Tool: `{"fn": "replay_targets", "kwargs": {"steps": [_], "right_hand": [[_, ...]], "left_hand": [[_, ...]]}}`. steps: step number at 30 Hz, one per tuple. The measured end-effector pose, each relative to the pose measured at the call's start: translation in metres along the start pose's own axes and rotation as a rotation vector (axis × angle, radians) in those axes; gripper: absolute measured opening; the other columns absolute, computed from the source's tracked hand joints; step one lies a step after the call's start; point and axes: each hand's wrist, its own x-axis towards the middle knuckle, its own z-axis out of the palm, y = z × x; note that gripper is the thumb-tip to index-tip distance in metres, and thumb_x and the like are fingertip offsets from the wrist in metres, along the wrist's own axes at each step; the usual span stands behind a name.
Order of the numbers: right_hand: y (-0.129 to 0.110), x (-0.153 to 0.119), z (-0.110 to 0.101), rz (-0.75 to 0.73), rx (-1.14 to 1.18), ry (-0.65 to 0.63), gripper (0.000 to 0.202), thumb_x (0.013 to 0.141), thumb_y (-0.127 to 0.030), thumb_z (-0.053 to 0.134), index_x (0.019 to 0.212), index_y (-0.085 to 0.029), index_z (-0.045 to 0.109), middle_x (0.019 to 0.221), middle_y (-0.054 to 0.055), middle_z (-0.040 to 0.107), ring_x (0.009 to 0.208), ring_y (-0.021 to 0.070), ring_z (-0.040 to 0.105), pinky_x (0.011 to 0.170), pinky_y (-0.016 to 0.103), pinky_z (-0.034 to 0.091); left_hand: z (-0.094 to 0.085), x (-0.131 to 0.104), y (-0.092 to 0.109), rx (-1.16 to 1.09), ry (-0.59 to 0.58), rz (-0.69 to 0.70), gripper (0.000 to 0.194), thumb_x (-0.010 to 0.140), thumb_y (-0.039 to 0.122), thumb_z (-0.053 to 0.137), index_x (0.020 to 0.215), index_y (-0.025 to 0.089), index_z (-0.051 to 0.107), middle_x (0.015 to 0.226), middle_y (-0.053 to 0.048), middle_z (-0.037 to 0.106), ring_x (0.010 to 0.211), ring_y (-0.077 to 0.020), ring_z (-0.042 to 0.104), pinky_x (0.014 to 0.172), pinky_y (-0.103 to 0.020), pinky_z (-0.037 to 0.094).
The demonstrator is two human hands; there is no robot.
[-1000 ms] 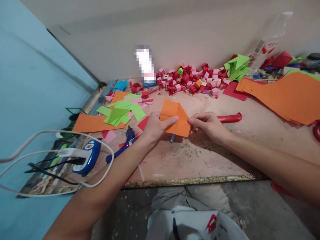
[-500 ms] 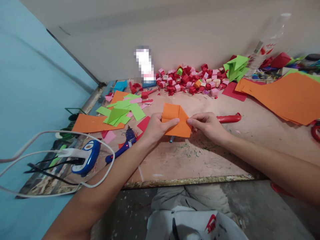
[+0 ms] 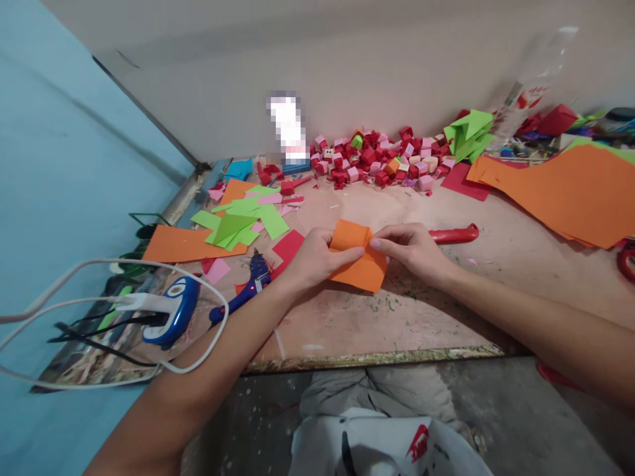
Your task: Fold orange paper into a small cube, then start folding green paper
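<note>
A creased piece of orange paper [image 3: 364, 274] is held up between both hands over the middle of the table. My left hand [image 3: 320, 256] grips its left side, thumb lying across the front and fingers hidden behind. With thumb and forefinger, my right hand [image 3: 409, 248] pinches the sheet's right side near a crease, where a fold stands up. Just behind my right hand lies a red-handled tool [image 3: 454, 234], its other end hidden. Left of my left hand, a square of red paper [image 3: 288, 245] and a blue glue gun [image 3: 251, 287] rest on the table.
Small red and pink paper cubes [image 3: 367, 162] are heaped along the wall beside a bright phone [image 3: 288, 129]. Green paper pieces [image 3: 238, 221] lie left, orange sheets [image 3: 570, 192] right, near a clear bottle [image 3: 530, 92]. A blue power adapter [image 3: 173, 314] trails cables at the left edge.
The orange paper has turned and come slightly toward me. My right fingers have moved from its right edge inward along the crease, bending the sheet.
</note>
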Motion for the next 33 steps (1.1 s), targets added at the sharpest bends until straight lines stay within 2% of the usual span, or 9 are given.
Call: {"fn": "replay_targets", "kwargs": {"steps": [4,8,12,16,19,23,27,30,33], "right_hand": [[0.000,-0.001,0.001,0.008,-0.019,0.018,0.024,0.085,-0.042,0.080,0.077,-0.020,0.083,0.067,0.003,0.069,0.062,0.0168,0.056,0.059,0.031,0.043],[0.000,-0.001,0.002,0.039,0.028,0.008,0.024,0.084,-0.043,0.080,0.078,-0.021,0.083,0.069,0.003,0.071,0.062,0.0168,0.057,0.059,0.031,0.043],[0.000,0.000,0.002,0.028,0.073,0.033,0.023,0.084,-0.040,0.081,0.070,-0.022,0.080,0.063,0.001,0.068,0.061,0.0166,0.057,0.061,0.032,0.046],[0.001,0.000,0.002,0.018,0.097,0.062,0.020,0.084,-0.038,0.080,0.072,-0.022,0.079,0.065,0.002,0.070,0.060,0.0164,0.058,0.062,0.032,0.047],[0.002,0.001,0.000,0.057,0.133,0.047,0.019,0.082,-0.038,0.081,0.075,-0.021,0.079,0.068,0.003,0.074,0.060,0.0162,0.061,0.061,0.031,0.048],[0.003,0.002,-0.001,0.164,0.177,-0.026,0.020,0.077,-0.037,0.085,0.072,-0.020,0.077,0.067,0.004,0.073,0.057,0.0162,0.063,0.057,0.030,0.049],[0.006,0.003,0.000,0.225,0.163,-0.084,0.022,0.077,-0.036,0.087,0.070,-0.018,0.078,0.066,0.006,0.073,0.055,0.0151,0.061,0.054,0.029,0.047],[0.009,0.003,0.000,0.205,0.272,0.014,0.024,0.078,-0.039,0.090,0.075,-0.017,0.080,0.072,0.006,0.076,0.058,0.0148,0.062,0.057,0.029,0.049],[0.009,0.004,0.000,0.197,0.376,0.087,0.028,0.076,-0.042,0.094,0.077,-0.017,0.081,0.079,0.008,0.079,0.059,0.0143,0.063,0.058,0.029,0.051]], "left_hand": [[0.001,0.000,0.000,0.062,-0.021,0.027,0.024,0.077,0.036,0.087,0.089,0.016,0.084,0.094,-0.009,0.084,0.078,-0.0214,0.079,0.067,-0.028,0.061],[-0.001,0.002,-0.004,0.067,-0.065,0.006,0.024,0.078,0.036,0.086,0.092,0.017,0.084,0.097,-0.009,0.084,0.079,-0.0211,0.079,0.067,-0.027,0.061],[-0.002,0.003,-0.006,0.114,-0.088,-0.012,0.025,0.078,0.036,0.086,0.093,0.016,0.084,0.097,-0.009,0.084,0.077,-0.0191,0.077,0.066,-0.026,0.059],[-0.003,0.004,-0.005,0.155,0.023,0.020,0.024,0.076,0.038,0.088,0.082,0.016,0.082,0.085,-0.007,0.081,0.068,-0.0176,0.073,0.058,-0.024,0.053],[-0.005,0.007,-0.007,0.088,0.113,0.035,0.027,0.073,0.038,0.090,0.082,0.015,0.080,0.084,-0.007,0.080,0.068,-0.0190,0.072,0.058,-0.027,0.055],[-0.008,0.011,-0.008,-0.052,0.217,0.151,0.046,0.065,0.033,0.097,0.103,0.014,0.079,0.103,-0.011,0.083,0.086,-0.0245,0.079,0.075,-0.032,0.064],[-0.009,0.012,-0.001,-0.142,0.215,0.200,0.073,0.067,0.040,0.099,0.131,0.019,0.071,0.113,-0.012,0.083,0.098,-0.0271,0.080,0.082,-0.034,0.065],[-0.009,0.011,0.001,-0.194,0.293,0.226,0.062,0.081,0.056,0.087,0.132,0.024,0.070,0.121,-0.010,0.080,0.099,-0.0232,0.079,0.075,-0.027,0.061],[-0.006,0.011,-0.001,-0.201,0.300,0.228,0.050,0.086,0.065,0.079,0.108,0.021,0.075,0.105,-0.007,0.080,0.083,-0.0168,0.074,0.069,-0.024,0.057]]}}
